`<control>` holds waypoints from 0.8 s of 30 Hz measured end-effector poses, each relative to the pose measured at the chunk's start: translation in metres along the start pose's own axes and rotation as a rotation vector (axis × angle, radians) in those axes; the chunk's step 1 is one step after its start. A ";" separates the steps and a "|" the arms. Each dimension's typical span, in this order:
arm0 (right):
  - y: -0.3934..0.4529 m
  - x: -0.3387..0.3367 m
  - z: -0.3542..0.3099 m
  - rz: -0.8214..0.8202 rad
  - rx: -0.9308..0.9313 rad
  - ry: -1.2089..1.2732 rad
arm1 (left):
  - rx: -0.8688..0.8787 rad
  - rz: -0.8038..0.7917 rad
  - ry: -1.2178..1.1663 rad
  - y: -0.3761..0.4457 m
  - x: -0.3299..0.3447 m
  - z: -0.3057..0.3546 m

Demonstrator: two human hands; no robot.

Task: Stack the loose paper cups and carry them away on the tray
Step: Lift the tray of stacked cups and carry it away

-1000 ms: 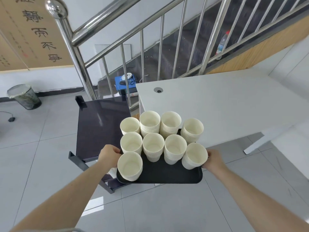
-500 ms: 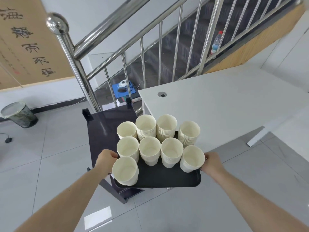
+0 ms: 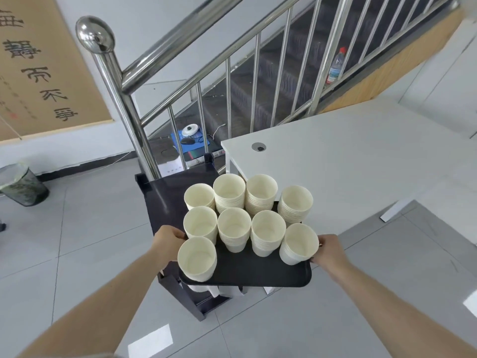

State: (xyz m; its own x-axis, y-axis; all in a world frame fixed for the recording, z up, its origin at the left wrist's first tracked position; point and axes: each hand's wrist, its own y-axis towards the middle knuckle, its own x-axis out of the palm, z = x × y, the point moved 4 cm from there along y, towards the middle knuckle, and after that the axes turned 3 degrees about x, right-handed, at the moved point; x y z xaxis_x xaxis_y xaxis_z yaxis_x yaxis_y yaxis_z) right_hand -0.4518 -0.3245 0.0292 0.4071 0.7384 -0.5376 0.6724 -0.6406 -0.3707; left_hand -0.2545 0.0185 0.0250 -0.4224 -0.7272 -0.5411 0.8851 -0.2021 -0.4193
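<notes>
Between both hands, above a black cart (image 3: 165, 200): black tray (image 3: 258, 272) held level, nine stacks of paper cups (image 3: 233, 232) upright on it. Left hand (image 3: 167, 242) curled round the left edge, right hand (image 3: 330, 251) curled round the right edge. White desk (image 3: 361, 161) just beyond.

I hold the black tray (image 3: 258, 272) by its 2 short edges, my left hand (image 3: 167, 240) on one, my right hand (image 3: 329, 250) on the other. On it stand 9 stacks of cups (image 3: 233, 228), rims up, packed close together toward the far side.
</notes>
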 end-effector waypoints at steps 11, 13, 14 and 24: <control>-0.068 0.067 -0.005 0.173 0.199 0.180 | 0.099 -0.189 0.141 0.040 -0.058 0.002; -0.075 0.077 -0.005 0.212 0.228 0.203 | 0.109 -0.207 0.171 0.046 -0.062 0.002; -0.077 0.082 -0.005 0.217 0.228 0.202 | 0.111 -0.207 0.175 0.048 -0.064 0.003; -0.073 0.105 -0.012 0.253 0.253 0.205 | 0.176 -0.232 0.255 0.076 -0.070 0.007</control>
State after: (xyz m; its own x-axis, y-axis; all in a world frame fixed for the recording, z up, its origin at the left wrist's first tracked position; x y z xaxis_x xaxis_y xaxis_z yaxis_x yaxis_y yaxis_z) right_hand -0.4502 -0.1976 0.0086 0.6722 0.5609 -0.4833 0.3723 -0.8203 -0.4342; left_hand -0.1561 0.0493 0.0364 -0.6310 -0.4670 -0.6195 0.7708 -0.4676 -0.4326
